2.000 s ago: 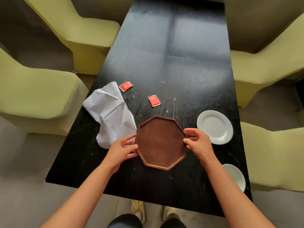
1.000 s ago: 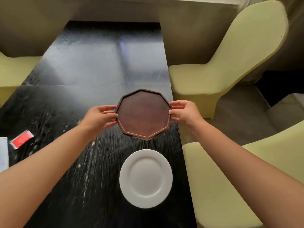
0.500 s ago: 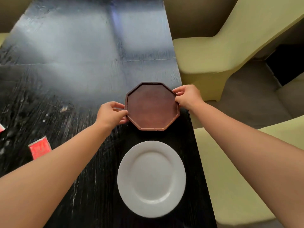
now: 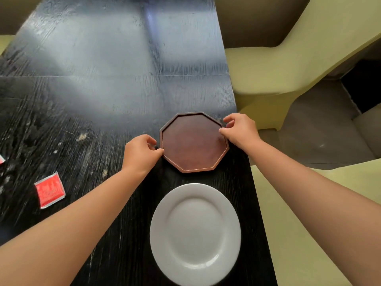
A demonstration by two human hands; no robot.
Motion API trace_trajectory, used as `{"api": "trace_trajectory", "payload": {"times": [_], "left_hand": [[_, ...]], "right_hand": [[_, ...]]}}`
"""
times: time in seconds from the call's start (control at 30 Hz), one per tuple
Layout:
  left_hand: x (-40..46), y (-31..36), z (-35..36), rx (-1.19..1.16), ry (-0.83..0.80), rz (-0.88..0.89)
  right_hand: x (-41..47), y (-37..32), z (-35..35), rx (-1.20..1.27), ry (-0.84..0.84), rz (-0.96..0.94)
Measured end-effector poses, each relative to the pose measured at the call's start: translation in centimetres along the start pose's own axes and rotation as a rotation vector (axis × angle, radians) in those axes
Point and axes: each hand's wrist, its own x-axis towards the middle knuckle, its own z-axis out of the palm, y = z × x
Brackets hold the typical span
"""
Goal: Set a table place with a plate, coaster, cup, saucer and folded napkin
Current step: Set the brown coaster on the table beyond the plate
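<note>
A brown octagonal coaster [image 4: 193, 143] lies flat on the black table [image 4: 99, 83], close to its right edge. My left hand [image 4: 140, 154] pinches the coaster's left rim with thumb and fingers. My right hand [image 4: 240, 130] grips its right rim. A round white plate [image 4: 195, 234] sits on the table just nearer to me than the coaster, not touching it. No cup, saucer or napkin is in view.
Two red sachets lie at the left: a red sachet [image 4: 49, 190] and another sachet [image 4: 1, 159] cut by the frame edge. Yellow-green covered chairs stand right of the table, one chair [image 4: 268, 69] farther off and another chair [image 4: 309, 223] nearer.
Both hands carried the coaster from in front of me to the right end of the table and lowered it flat beyond the white plate. My view turned right and closer.
</note>
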Motion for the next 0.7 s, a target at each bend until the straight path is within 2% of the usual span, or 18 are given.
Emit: {"api": "trace_trajectory", "payload": {"times": [0.17, 0.47, 0.7], "left_hand": [[0.4, -0.1, -0.3, -0.074, -0.050, 0.003], [0.9, 0.5, 0.1, -0.099, 0.019, 0.041], [1.1, 0.5, 0.3, -0.065, 0.021, 0.059]], "right_hand": [[-2.5, 1.4, 0.5, 0.070, -0.012, 0.026], [-3.6, 1.6, 1.9, 0.105, 0.095, 0.012], [-3.8, 2.0, 2.1, 0.091, 0.098, 0.001]]}}
